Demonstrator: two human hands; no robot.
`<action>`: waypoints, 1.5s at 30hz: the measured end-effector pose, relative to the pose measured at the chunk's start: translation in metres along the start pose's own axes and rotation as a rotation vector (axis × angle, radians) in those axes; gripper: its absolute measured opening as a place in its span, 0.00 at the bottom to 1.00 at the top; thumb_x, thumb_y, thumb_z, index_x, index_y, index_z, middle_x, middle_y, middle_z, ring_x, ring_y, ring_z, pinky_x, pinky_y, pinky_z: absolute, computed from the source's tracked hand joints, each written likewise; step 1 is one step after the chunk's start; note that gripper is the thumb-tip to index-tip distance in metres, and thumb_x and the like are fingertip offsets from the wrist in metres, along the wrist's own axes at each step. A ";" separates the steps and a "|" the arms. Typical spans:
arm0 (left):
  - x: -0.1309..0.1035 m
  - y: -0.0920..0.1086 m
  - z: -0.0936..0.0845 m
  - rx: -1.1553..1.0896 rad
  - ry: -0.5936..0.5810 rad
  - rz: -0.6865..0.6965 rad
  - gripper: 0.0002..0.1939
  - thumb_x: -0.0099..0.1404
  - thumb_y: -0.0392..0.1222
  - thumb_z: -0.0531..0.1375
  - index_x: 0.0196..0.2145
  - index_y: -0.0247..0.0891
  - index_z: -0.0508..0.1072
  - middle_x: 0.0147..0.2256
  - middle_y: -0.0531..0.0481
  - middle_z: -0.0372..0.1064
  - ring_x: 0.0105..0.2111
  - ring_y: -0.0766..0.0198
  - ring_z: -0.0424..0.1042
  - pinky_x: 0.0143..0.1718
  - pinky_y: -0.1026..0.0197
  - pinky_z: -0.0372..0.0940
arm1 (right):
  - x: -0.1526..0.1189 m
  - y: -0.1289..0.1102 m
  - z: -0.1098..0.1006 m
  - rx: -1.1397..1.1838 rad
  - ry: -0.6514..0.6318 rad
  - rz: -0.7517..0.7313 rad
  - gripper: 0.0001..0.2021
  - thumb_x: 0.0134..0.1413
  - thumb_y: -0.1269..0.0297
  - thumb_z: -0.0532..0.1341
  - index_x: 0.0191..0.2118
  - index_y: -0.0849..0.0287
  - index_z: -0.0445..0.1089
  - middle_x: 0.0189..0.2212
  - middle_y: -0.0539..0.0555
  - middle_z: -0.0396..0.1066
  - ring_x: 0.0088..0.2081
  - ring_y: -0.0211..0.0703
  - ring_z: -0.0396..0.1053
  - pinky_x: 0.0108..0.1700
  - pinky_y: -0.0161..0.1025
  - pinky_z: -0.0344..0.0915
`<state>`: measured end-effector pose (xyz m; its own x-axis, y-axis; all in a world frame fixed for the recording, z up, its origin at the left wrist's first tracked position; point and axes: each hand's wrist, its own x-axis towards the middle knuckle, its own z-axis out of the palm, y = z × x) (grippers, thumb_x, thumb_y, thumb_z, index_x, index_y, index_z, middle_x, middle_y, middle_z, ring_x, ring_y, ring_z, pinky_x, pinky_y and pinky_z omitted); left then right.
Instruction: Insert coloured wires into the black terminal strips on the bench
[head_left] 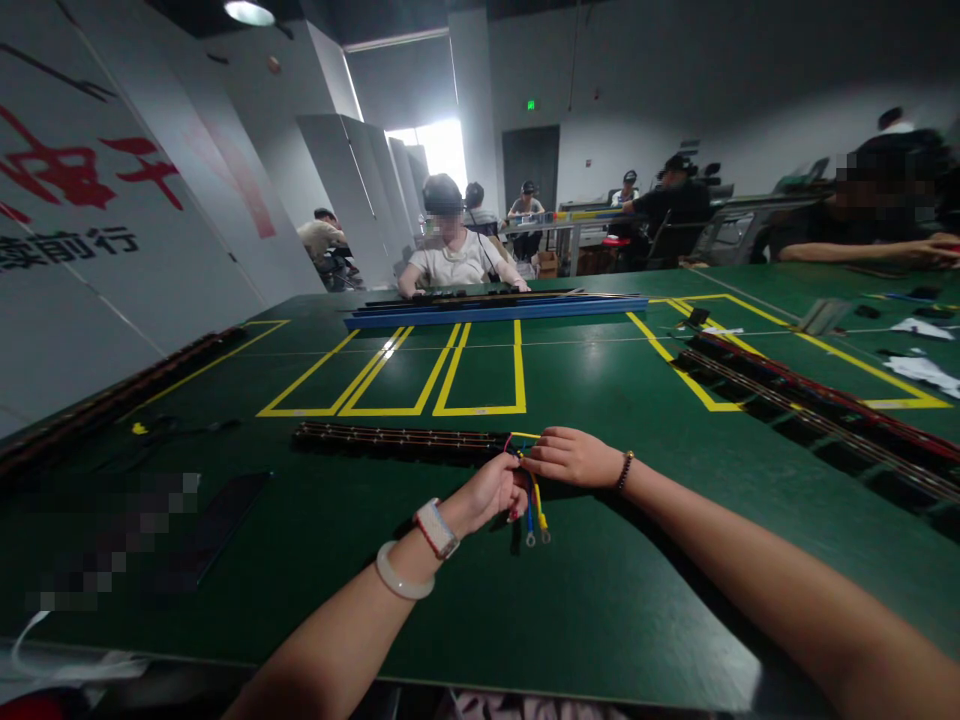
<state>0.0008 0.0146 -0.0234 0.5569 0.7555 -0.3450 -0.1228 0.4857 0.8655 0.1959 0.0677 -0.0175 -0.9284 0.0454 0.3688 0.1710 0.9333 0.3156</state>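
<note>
A long black strip (405, 438) with thin metal rails lies crosswise on the green table. Coloured wires (531, 495) come from its right end, among them red, blue and yellow; the blue and yellow ones hang toward me and end in ring terminals (538, 538). My left hand (495, 492) is closed around the wires just below the strip's end, fingers curled. My right hand (574, 458) meets it from the right, palm down, fingers pressed together over the wires at the strip's end. Its fingertips hide what they pinch.
Similar strips lie at the right (825, 400) and along the left edge (127, 390). A dark flat case (217, 530) lies at left. Yellow tape (480, 411) marks rectangles on the green table (637, 600). Across it, a person (465, 258) sits behind a blue rail (495, 312).
</note>
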 end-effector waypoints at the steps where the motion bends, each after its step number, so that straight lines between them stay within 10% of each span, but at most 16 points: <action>1: -0.001 0.001 0.001 0.000 0.005 -0.004 0.13 0.63 0.46 0.41 0.29 0.36 0.58 0.16 0.54 0.60 0.13 0.70 0.58 0.19 0.66 0.53 | -0.001 0.000 0.000 -0.002 -0.002 0.000 0.15 0.64 0.71 0.45 0.52 0.58 0.62 0.42 0.56 0.69 0.42 0.39 0.65 0.49 0.42 0.59; 16: -0.001 0.001 0.008 0.152 0.038 0.027 0.07 0.61 0.36 0.48 0.28 0.32 0.62 0.22 0.51 0.66 0.15 0.74 0.60 0.18 0.69 0.52 | 0.062 -0.011 0.009 0.283 0.236 0.650 0.12 0.60 0.59 0.54 0.34 0.60 0.70 0.30 0.54 0.68 0.35 0.41 0.61 0.40 0.38 0.54; 32: -0.003 -0.001 0.008 0.197 0.102 0.013 0.05 0.60 0.35 0.48 0.30 0.32 0.62 0.24 0.50 0.68 0.17 0.74 0.62 0.20 0.68 0.54 | 0.078 -0.013 0.012 0.254 0.116 0.728 0.09 0.57 0.59 0.59 0.32 0.58 0.71 0.29 0.53 0.67 0.35 0.42 0.59 0.37 0.38 0.52; 45: -0.008 0.008 0.011 0.731 0.206 0.106 0.16 0.65 0.49 0.46 0.31 0.34 0.64 0.18 0.57 0.61 0.12 0.74 0.52 0.15 0.69 0.48 | 0.022 0.001 0.006 0.239 0.114 0.815 0.13 0.62 0.59 0.51 0.38 0.58 0.71 0.32 0.55 0.68 0.35 0.42 0.61 0.39 0.38 0.52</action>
<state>0.0045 0.0073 -0.0099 0.3995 0.8831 -0.2458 0.4475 0.0462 0.8931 0.1737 0.0712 -0.0144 -0.5046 0.7110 0.4898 0.6848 0.6750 -0.2745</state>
